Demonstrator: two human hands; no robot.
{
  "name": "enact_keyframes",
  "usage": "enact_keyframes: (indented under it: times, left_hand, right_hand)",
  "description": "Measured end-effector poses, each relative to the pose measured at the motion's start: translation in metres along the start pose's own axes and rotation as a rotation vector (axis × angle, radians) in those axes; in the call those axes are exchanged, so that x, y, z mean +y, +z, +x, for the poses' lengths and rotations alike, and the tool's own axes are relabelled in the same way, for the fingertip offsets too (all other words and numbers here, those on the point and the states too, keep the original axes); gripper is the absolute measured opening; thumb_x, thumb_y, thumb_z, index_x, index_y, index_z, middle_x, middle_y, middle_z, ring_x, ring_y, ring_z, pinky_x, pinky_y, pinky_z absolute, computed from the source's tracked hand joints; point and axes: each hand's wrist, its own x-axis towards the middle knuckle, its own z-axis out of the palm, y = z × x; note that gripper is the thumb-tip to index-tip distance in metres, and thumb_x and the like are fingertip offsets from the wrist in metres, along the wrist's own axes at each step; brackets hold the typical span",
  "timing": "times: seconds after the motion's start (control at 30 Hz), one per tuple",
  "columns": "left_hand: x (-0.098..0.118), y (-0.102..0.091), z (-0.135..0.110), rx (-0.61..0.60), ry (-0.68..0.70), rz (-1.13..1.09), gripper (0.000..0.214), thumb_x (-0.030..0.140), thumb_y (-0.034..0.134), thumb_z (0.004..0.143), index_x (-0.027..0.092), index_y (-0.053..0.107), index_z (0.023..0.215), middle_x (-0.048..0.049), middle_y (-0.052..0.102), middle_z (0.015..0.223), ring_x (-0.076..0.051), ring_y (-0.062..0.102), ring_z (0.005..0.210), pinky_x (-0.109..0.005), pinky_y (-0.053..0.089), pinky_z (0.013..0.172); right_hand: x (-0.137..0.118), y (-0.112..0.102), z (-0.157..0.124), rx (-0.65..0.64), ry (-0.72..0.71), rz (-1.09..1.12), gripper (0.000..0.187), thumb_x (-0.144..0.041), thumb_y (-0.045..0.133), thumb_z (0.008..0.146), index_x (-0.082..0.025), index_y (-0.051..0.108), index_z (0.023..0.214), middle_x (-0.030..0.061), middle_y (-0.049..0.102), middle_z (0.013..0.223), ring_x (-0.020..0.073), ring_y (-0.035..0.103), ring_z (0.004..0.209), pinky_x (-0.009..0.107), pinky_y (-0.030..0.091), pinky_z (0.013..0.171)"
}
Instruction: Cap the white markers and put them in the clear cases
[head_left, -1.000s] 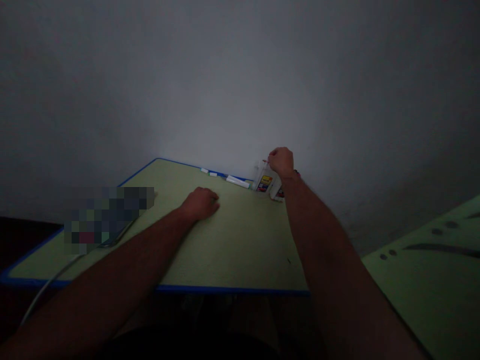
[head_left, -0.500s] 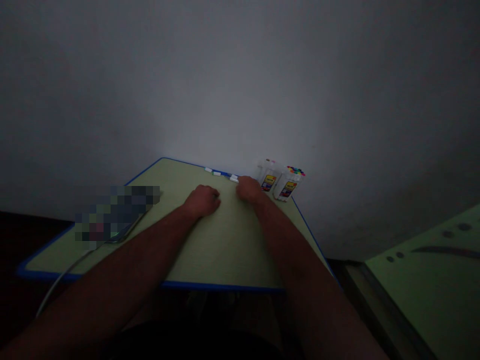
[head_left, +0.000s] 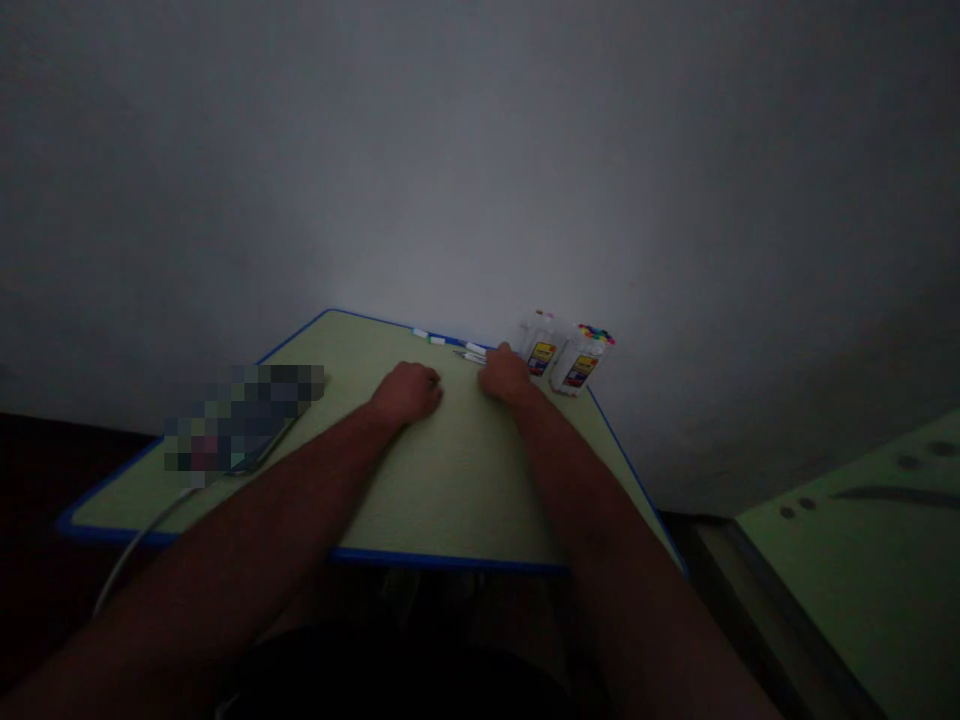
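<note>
My left hand rests on the pale green tabletop with its fingers curled in. A small dark spot shows by the fingertips; what they hold, if anything, I cannot make out. Further right, near the back edge, is my right hand, fingers bent and closed. Slim white pens lie just left of it, and their right ends meet its fingers; whether one is gripped is hidden. Close behind its right side stands a clear marker case with a yellow label. Beside that stands a second clear case holding markers with coloured ends.
Two small white pieces lie along the back edge. A blurred-out flat device with a white cable is on the left of the table. A grey wall rises behind it. At lower right is a green panel.
The view has shifted slightly, moving everything a little up and right. My right hand has edged right, and more of the white pens shows beside it. My left hand stays about in place.
</note>
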Motion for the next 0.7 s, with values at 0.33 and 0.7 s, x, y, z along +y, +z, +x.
enact_keyframes:
  times: [0.33, 0.7]
  left_hand:
    - [-0.005, 0.002, 0.002, 0.006, 0.02, 0.033, 0.046, 0.035, 0.05, 0.089, 0.013, 0.077, 0.119, -0.0154, 0.074, 0.124, -0.031, 0.067, 0.118, -0.036, 0.049, 0.103]
    - [-0.008, 0.002, 0.004, 0.014, -0.019, 0.05, 0.045, 0.034, 0.052, 0.089, 0.013, 0.077, 0.12, -0.0146, 0.075, 0.121, -0.032, 0.069, 0.114, -0.035, 0.05, 0.099]
  right_hand:
    - [0.002, -0.015, -0.016, -0.129, -0.005, 0.068, 0.03, -0.025, 0.059, 0.09, -0.011, 0.076, 0.111, 0.0204, 0.073, 0.118, 0.0287, 0.07, 0.109, 0.035, 0.052, 0.091]
    - [0.029, -0.013, -0.054, -0.132, 0.112, 0.825, 0.018, -0.024, 0.063, 0.083, -0.013, 0.076, 0.079, 0.0009, 0.065, 0.066, 0.0104, 0.055, 0.059, 0.021, 0.038, 0.055]
